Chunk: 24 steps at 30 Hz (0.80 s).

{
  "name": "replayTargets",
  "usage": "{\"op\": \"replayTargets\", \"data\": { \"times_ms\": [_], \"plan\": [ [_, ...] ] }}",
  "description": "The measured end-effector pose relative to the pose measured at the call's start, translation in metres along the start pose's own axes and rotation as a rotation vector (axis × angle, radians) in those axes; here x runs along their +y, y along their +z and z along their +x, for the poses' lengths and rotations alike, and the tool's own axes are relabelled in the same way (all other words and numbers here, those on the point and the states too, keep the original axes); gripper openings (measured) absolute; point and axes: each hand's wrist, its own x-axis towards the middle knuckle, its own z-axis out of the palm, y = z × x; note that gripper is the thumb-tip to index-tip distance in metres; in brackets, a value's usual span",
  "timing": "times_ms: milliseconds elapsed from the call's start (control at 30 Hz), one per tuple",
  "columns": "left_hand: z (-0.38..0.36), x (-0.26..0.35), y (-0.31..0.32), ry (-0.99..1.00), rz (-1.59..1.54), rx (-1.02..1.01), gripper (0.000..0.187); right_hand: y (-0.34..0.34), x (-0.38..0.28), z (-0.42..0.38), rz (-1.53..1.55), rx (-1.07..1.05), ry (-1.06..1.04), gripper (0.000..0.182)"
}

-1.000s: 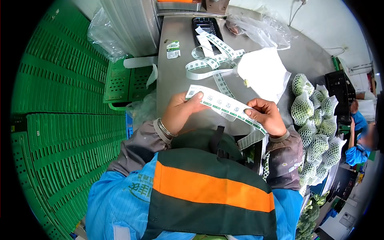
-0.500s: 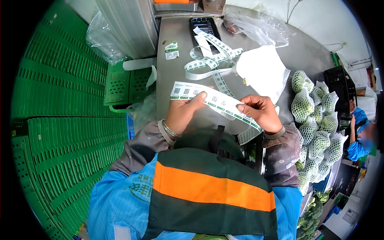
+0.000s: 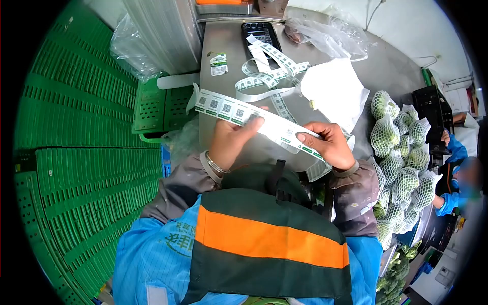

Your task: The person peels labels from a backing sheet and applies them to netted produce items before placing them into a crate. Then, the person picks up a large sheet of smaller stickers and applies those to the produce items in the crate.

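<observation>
A strip of printed labels [image 3: 229, 109] stretches between my hands above the front of the steel table [image 3: 223, 40]. My left hand [image 3: 231, 140] pinches it near the middle, with the thumb on top and a stretch of labels sticking out to the left. Thumb and fingers of my right hand [image 3: 328, 145] hold the strip's right part, and its tail hangs below that hand. Behind my hands, a long loose curl of the label strip [image 3: 267, 94] lies on the table, reaching over a black device [image 3: 260, 33]. To its right rests a white sheet [image 3: 335, 91].
Net-wrapped vegetables [image 3: 404, 178] are piled at the right, with broccoli [image 3: 394, 274] below. Green crates [image 3: 86, 193] fill the left side. Clear plastic bags [image 3: 328, 35] lie at the back. A small label card [image 3: 218, 64] is on the table. A co-worker in blue [image 3: 452, 175] is far right.
The strip has moved left through my left hand, so more labels stick out on that side. My hands stay nearly in place. The co-worker's arms have shifted.
</observation>
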Motion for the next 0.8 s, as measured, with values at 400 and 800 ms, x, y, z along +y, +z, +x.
{"op": "replayTargets", "data": {
  "times_ms": [400, 800],
  "plan": [
    [-0.001, -0.009, 0.008, 0.026, -0.059, 0.005, 0.022, 0.000, 0.007, 0.000, 0.004, -0.001, -0.016, 0.021],
    [-0.002, -0.013, 0.011, -0.026, -0.124, 0.058, 0.023, 0.000, 0.009, -0.003, 0.031, -0.014, -0.012, 0.020]
  ]
}}
